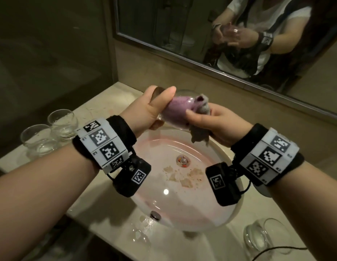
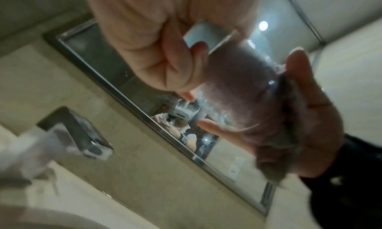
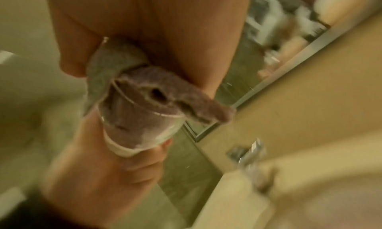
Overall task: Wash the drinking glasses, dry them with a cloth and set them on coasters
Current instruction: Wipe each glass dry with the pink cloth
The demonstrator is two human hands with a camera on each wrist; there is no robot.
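Over the sink, my left hand (image 1: 154, 108) grips a clear drinking glass (image 1: 175, 112) by its base, tipped sideways. A purple-grey cloth (image 1: 200, 103) is stuffed into the glass, its loose end hanging below. My right hand (image 1: 211, 119) pinches the cloth at the glass's mouth. The left wrist view shows the left hand (image 2: 144, 52), the cloth-filled glass (image 2: 237, 88) and the right hand (image 2: 306, 111) behind it. In the blurred right wrist view, the cloth (image 3: 144, 93) bulges out of the glass (image 3: 132, 134) between the right hand (image 3: 144, 28) and the left hand (image 3: 103, 175).
Two clear glasses (image 1: 62, 123) (image 1: 39, 140) stand on the marble counter at the left. Another glass (image 1: 265, 236) sits at the lower right beside a black cable. The round sink (image 1: 182, 213) holds pinkish water and scraps around the drain (image 1: 183, 161). A mirror (image 1: 182, 34) hangs behind.
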